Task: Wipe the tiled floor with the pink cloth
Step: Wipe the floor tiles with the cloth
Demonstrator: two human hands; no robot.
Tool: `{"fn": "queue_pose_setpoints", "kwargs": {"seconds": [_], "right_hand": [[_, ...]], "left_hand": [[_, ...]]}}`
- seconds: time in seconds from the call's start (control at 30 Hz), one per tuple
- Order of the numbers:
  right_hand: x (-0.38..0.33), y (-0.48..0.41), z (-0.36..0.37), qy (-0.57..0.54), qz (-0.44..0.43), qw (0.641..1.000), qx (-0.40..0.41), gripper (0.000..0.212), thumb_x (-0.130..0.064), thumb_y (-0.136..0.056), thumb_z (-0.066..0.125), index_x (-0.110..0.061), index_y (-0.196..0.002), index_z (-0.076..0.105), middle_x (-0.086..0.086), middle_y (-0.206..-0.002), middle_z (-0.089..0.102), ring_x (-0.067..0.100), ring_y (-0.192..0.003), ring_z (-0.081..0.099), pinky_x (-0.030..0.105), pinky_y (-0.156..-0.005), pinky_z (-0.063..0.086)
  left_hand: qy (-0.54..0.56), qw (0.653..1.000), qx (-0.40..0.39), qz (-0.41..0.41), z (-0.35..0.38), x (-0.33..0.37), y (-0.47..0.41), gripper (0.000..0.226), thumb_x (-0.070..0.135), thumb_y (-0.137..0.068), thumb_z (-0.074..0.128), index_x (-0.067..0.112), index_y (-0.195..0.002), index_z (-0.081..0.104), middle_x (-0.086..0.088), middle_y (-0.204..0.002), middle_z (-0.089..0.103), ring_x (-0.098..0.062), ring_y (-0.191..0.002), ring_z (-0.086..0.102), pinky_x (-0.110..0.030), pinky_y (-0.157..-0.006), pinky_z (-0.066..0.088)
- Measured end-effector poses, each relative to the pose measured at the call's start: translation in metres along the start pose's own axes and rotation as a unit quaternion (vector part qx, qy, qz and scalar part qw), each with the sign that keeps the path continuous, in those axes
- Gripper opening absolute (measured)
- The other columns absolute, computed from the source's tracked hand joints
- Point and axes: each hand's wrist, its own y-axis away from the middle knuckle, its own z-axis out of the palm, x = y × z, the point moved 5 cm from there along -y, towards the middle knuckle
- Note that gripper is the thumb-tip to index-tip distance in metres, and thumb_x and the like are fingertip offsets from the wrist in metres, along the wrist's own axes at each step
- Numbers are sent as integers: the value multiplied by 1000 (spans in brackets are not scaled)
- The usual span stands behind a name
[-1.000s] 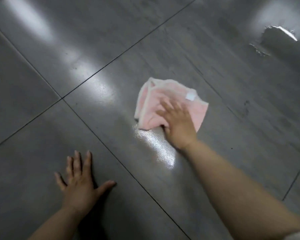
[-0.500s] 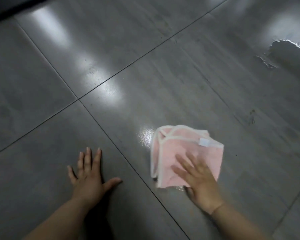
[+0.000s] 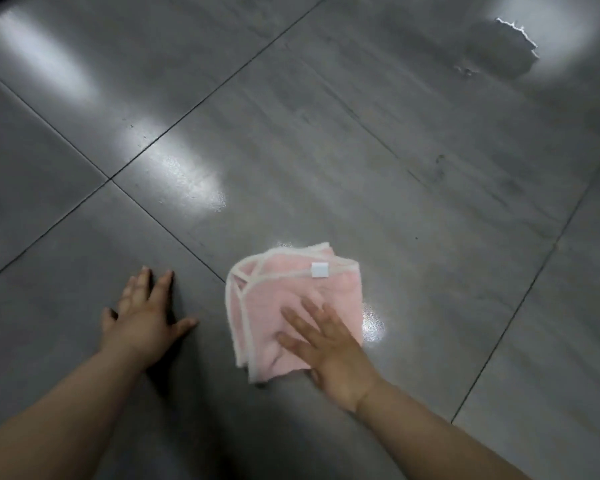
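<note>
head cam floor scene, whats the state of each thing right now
pink cloth: folded, flat on the floor
right hand: open, palm pressing on the cloth
left hand: open, flat on a bare tile, apart from the cloth
tiled floor: grey, glossy, wet sheen beside the cloth
puddle: far right, untouched

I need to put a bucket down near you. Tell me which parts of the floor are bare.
Bare tile lies beyond the pink cloth, out to the puddle at far right, and across the left tiles beyond the left hand. It is crowded near you: the left hand is flat on the floor and the right hand presses the cloth.
</note>
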Motion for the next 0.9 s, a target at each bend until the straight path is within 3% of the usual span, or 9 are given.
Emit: {"fn": "queue_pose_setpoints", "kwargs": {"seconds": [0.13, 0.23, 0.3, 0.37, 0.47, 0.57, 0.67, 0.77, 0.9], "right_hand": [[129, 117, -37, 15, 232, 972, 24, 66, -17, -65, 32, -27, -129, 40, 10, -139, 41, 42, -122, 36, 37, -111, 14], [178, 184, -56, -2, 487, 872, 55, 70, -23, -68, 20, 1, -124, 54, 32, -133, 45, 58, -119, 38, 61, -104, 27], [165, 179, -49, -7, 578, 811, 91, 67, -22, -71, 21, 7, -120, 56, 34, -130, 47, 59, -120, 37, 63, -103, 27], [122, 140, -37, 11, 523, 847, 98, 57, -12, -69, 35, -4, -121, 55, 29, -129, 51, 54, -121, 37, 56, -104, 25], [22, 87, -5, 13, 284, 957, 64, 55, -25, -68, 43, -29, -123, 41, 3, -137, 38, 34, -138, 12, 38, -111, 4], [-12, 106, 4, 22, 114, 993, 19, 53, -35, -74, 40, -30, -127, 39, -5, -145, 33, 26, -144, -10, 40, -114, 3], [40, 179, -10, 53, 175, 983, 27, 68, -23, -66, 38, -31, -134, 33, -7, -156, 10, 19, -144, -8, 36, -115, 3], [97, 270, -33, 49, 391, 917, 58, 81, -18, -64, 33, -36, -142, 20, -13, -156, -2, 23, -143, 7, 33, -114, 6], [119, 286, -41, -6, 667, 739, 98, 64, -21, -69, 23, -1, -123, 52, 24, -136, 45, 53, -120, 37, 60, -97, 34]], "left_hand": [[-5, 997, 58, 52, 13, 10, 25, 65, 34, -87, 51, 18, -142, 21, -11, -155, 8, -28, -143, 7, -45, -115, 10], [41, 991, 68, 107, 33, 53, 44, 60, 41, -89, 44, 15, -140, 27, -14, -153, 14, -31, -142, 11, -44, -115, 8], [52, 985, 45, 159, 49, 89, 54, 78, 57, -75, 24, 14, -139, 28, -15, -152, 18, -34, -141, 16, -46, -113, 13], [48, 980, 18, 190, 63, 118, 61, 88, 60, -66, 11, 17, -141, 22, -11, -154, 14, -30, -142, 13, -46, -114, 12], [57, 985, -19, 159, 69, 133, 59, 79, 53, -70, 15, 23, -143, 16, -3, -156, 3, -20, -144, 2, -41, -115, 2], [2, 984, -50, 174, 67, 129, 54, 89, 64, -64, 9, 23, -143, 15, -1, -156, -3, -17, -144, -3, -40, -114, 1], [-45, 981, -59, 182, 65, 126, 56, 68, 55, -87, 30, 27, -143, 4, 0, -156, -6, -16, -143, -6, -40, -115, 0], [-82, 981, -35, 175, 69, 129, 58, 70, 45, -90, 37, 27, -142, -6, -1, -155, -11, -19, -143, -10, -42, -115, -1], [-92, 982, -21, 166, 76, 131, 58, 75, 48, -88, 38, 25, -142, -8, -3, -155, -12, -21, -143, -11, -44, -115, -2]]}}
